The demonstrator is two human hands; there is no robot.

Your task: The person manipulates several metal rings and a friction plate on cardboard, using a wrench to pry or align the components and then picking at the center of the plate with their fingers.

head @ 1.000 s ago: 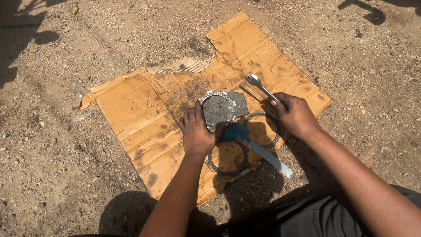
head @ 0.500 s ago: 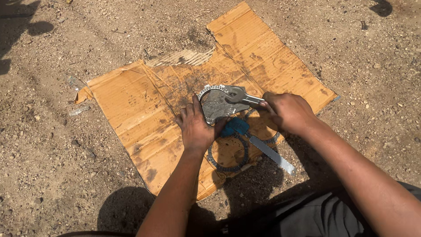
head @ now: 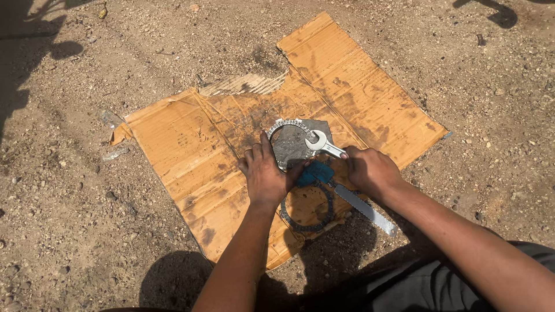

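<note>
The right hand (head: pixel 370 170) is clenched round the handle of a wrench (head: pixel 322 144), whose open head lies on the toothed metal disc (head: pixel 292 144) just ahead of the knuckles. The left hand (head: pixel 265 173) presses flat and released on the disc's near edge. Disc, a ring (head: pixel 306 211) and a flat metal strip (head: pixel 367 211) lie on cardboard (head: pixel 185 150) spread over dirt ground (head: pixel 69 231).

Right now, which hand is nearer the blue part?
Left. The left hand lies against the blue part on its left side; the right hand grips the wrench just right of it, apart.
</note>
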